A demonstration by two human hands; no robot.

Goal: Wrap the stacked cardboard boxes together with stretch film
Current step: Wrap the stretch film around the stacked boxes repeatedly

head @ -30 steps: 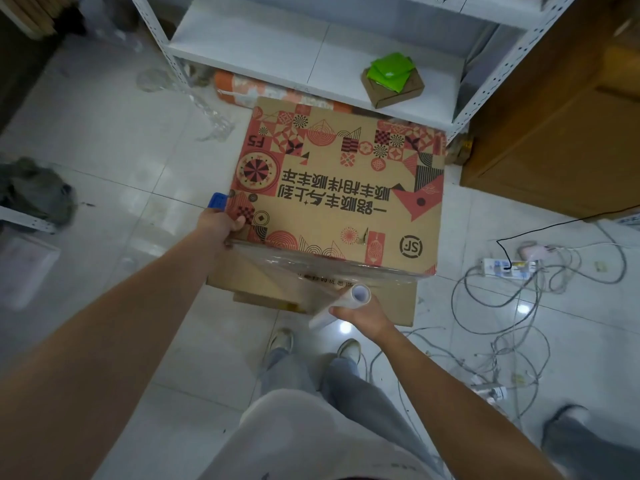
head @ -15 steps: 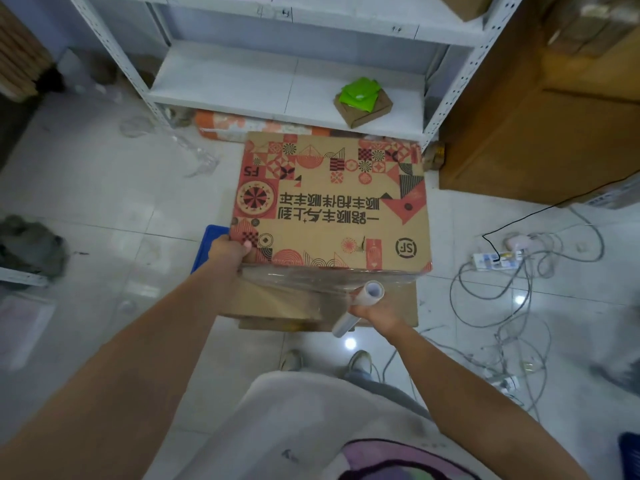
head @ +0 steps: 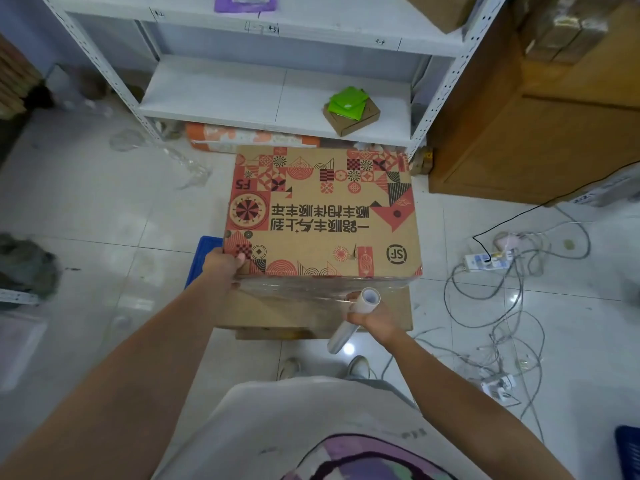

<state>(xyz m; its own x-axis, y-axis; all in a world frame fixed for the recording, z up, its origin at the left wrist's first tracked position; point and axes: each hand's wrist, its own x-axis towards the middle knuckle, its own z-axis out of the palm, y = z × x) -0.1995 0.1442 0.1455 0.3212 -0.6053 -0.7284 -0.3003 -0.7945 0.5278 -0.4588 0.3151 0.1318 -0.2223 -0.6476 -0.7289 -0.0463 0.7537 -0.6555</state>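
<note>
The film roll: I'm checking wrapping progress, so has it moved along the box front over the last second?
Yes. The film roll in the right hand has shifted rightward along the printed box front edge, nearer its SF logo corner.

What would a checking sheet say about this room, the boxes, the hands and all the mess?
Surface: glossy white tiled floor.
Job's things: printed top box stacked on plainer boxes; stretch film across the near side; film roll.
Clutter: crumpled clear plastic, dark bundle, blue crate.
Hands: left hand grips the top box's near left corner; right hand holds the roll.
Cables: tangled wires and a power strip.
Surroundings: white shelf rack, small green-topped box, wooden cabinet.
</note>
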